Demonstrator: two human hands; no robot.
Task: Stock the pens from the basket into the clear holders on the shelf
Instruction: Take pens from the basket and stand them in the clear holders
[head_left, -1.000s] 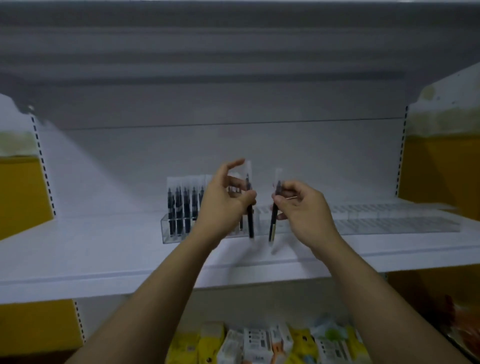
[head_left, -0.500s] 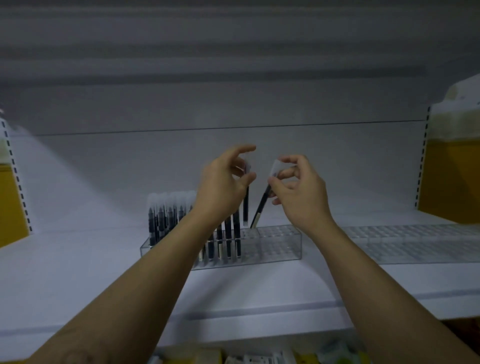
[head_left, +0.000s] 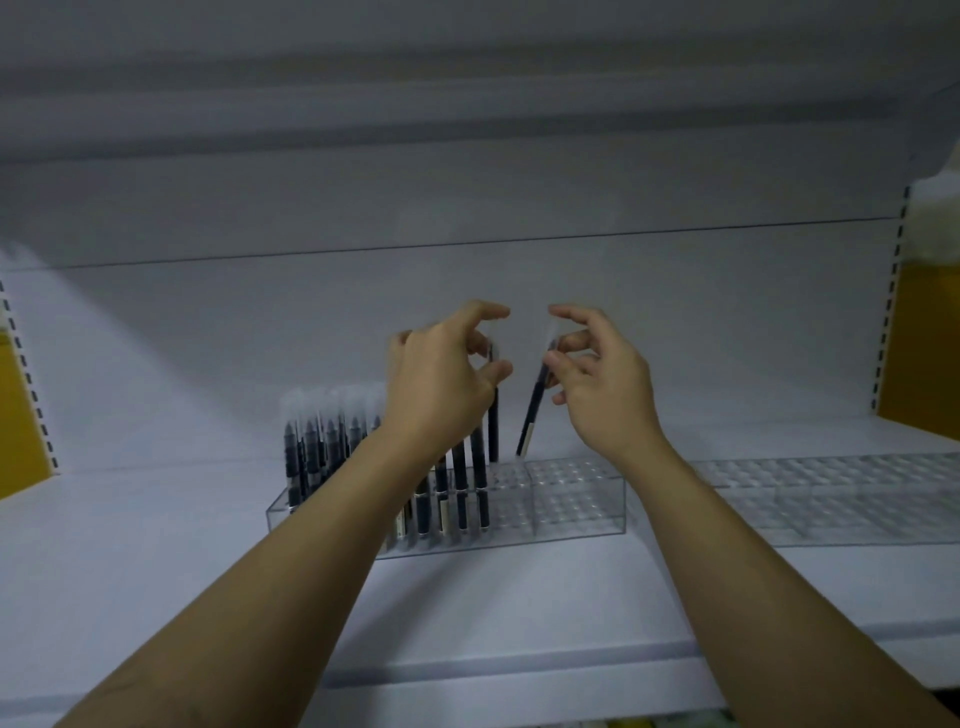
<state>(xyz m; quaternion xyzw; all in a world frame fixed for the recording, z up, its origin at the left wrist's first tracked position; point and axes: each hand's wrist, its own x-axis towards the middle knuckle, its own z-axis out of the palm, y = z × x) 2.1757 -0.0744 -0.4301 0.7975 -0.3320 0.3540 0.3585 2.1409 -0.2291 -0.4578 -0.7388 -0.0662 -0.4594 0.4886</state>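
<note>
Both pens have come up over the clear holder since a second ago, and the right one now leans. My left hand has its fingers curled around the upright pen, whose lower end is at the grid, just beside the stocked pens (they fill the holder's left part). My right hand pinches the tilted pen, tip at the grid top. A second holder sits further right on the shelf.
</note>
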